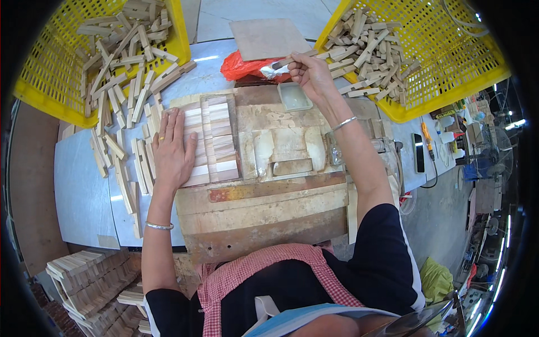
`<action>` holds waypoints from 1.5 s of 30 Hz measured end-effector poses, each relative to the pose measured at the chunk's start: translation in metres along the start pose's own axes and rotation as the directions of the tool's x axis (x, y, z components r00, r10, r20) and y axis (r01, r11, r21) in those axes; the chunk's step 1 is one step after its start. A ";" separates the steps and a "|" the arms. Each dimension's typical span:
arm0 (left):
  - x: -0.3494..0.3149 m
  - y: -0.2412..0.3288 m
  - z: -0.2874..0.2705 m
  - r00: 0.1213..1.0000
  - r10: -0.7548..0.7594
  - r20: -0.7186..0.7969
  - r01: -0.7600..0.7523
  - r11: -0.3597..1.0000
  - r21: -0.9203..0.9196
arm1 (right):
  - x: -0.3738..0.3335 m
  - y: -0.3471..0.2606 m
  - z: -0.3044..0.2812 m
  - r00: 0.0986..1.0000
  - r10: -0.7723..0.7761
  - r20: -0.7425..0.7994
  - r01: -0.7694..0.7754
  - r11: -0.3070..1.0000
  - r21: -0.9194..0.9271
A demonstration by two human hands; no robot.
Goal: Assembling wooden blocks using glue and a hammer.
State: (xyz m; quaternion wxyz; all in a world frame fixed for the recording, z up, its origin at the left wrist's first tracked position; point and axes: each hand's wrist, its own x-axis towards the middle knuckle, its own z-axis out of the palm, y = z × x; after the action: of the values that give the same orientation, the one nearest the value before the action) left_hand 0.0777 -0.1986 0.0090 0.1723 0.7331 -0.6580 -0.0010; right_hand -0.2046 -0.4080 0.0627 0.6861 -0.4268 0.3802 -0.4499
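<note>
My left hand (173,147) lies flat with fingers stretched out along the left side of a block of small wooden pieces (216,137), lined up side by side in columns. Up at the far side of the bench, my right hand (312,77) is closed around a small brush (281,63) with a dark end. That end is over silvery foil (272,71) in a red plastic bag (236,66). Just below the right hand sits a translucent square tub (295,97). A wooden jig (286,151) with pale worn patches fills the middle of the work board.
Yellow crates (182,33) (412,112) of wooden sticks stand far left and far right. Loose sticks (126,180) cover the table left of my hand. A thin board (269,38) lies on the red bag. A phone (418,153) and screwdriver-like orange tool (428,137) lie at right.
</note>
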 end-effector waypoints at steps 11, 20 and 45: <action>0.002 0.000 -0.001 0.999 -0.002 -0.034 0.002 1.000 0.006 | -0.053 0.056 0.105 0.989 -0.120 0.083 0.133 0.976 -0.171; 0.001 0.002 0.001 0.999 -0.017 -0.028 0.017 1.000 -0.005 | -0.052 0.084 0.131 0.934 -0.334 0.131 0.345 0.736 -0.582; 0.003 0.003 0.001 0.999 -0.021 -0.028 0.021 1.000 0.012 | -0.111 0.050 0.122 0.532 0.006 0.847 0.833 0.175 -0.525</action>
State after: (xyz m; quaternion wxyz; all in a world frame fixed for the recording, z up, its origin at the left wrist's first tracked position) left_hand 0.0744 -0.2017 0.0091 0.1769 0.7408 -0.6479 0.0112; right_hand -0.1137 -0.2624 0.0740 0.2220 -0.9573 0.1209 -0.1401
